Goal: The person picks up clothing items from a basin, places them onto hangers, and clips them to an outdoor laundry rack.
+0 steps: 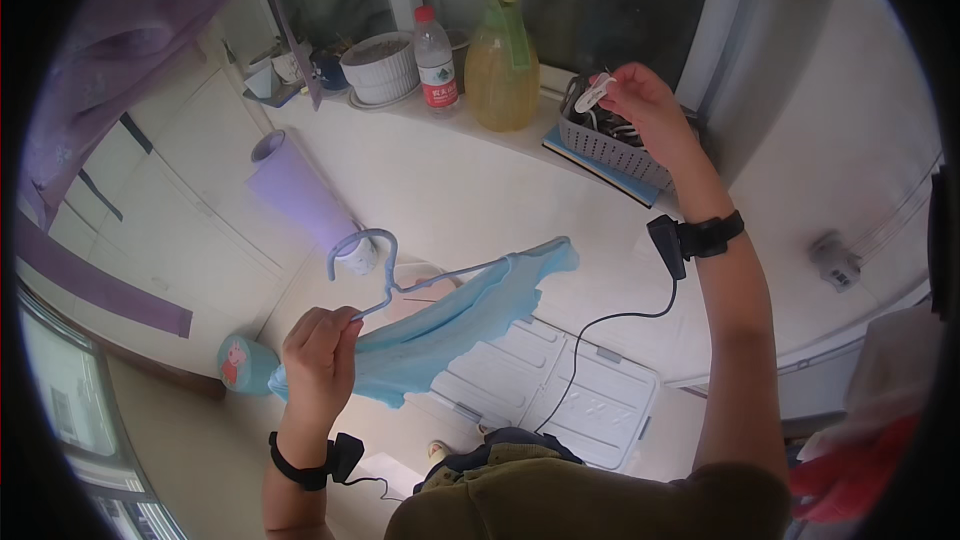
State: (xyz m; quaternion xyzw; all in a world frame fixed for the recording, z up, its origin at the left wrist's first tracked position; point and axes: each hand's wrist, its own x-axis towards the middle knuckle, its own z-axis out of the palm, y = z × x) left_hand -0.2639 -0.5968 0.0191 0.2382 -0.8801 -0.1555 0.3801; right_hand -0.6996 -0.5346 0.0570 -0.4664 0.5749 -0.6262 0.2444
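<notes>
My left hand grips one arm of a blue clothes hanger at the lower left. A light blue garment hangs on that hanger and stretches from beside my left wrist to the hanger's far end. At the upper right my right hand pinches a white clothes peg between thumb and fingers. Just beneath the peg is a grey perforated basket of dark and white items, perhaps more pegs. The basket rests on a blue book or folder.
Along the windowsill stand a white ribbed flowerpot, a red-capped plastic bottle and a yellowish spray bottle. A purple roll leans against the wall. White lidded storage boxes lie below; purple fabric hangs at the left.
</notes>
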